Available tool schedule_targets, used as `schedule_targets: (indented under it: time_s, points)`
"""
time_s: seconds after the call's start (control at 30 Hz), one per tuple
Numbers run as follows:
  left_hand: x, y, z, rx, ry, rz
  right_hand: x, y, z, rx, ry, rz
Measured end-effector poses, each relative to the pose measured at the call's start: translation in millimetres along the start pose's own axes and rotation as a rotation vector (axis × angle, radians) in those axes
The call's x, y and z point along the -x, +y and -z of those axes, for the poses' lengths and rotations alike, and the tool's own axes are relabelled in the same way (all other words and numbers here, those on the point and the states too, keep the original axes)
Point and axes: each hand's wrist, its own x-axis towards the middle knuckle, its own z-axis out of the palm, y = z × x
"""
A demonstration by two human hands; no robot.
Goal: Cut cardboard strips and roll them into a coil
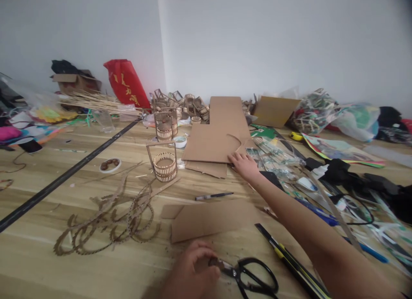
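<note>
My right hand [243, 165] reaches forward to the near right corner of a large brown cardboard sheet [212, 142]. Its fingers lie over the edge and grip it; the thumb is hidden. A thin curved cardboard strip [237, 140] lies just beyond those fingers. Close to me, my left hand [195, 269] is closed around the blade end of black-handled scissors [234, 273]; the blade tips are hidden in the fingers. A smaller cardboard piece [212, 219] lies in front of it, with a black pen [214, 196] behind. To the right is a yellow-and-black utility knife [286, 256].
Coiled cardboard strips [128, 219] spread at left, near a small handled basket [165, 166] and a roll of tape [110, 165]. More small baskets [189, 105] pile against the wall. A red bag [127, 84] stands behind; plastic packets [273, 155] clutter the right.
</note>
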Motion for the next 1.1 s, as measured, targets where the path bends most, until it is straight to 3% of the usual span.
schedule_targets:
  time_s: [0.17,0.3,0.37,0.57,0.67,0.8,1.0,1.1]
  points:
    - [-2,-14,12.7,-0.06,0.133,-0.014,-32,25,14,0.023,-0.021,0.004]
    - [-4,-13,19.1,-0.083,0.189,0.006,-32,33,22,0.03,-0.025,-0.021]
    - [-5,-14,19.1,-0.091,0.186,-0.013,-22,19,17,0.022,-0.039,0.009]
    - [-7,-12,11.5,-0.181,0.215,-0.037,-2,-53,-9,0.009,-0.028,0.167]
    - [-7,-12,9.8,-0.208,0.235,-0.04,-9,-66,-10,0.028,-0.023,0.191]
    - [-7,-15,10.5,-0.204,0.232,-0.069,-27,-50,9,0.053,-0.046,0.182]
    - [-7,-17,9.2,-0.209,0.19,-0.078,-60,-12,61,0.076,-0.042,0.052]
    - [-7,-14,8.8,-0.215,0.184,-0.07,-66,-7,71,0.074,-0.04,0.031]
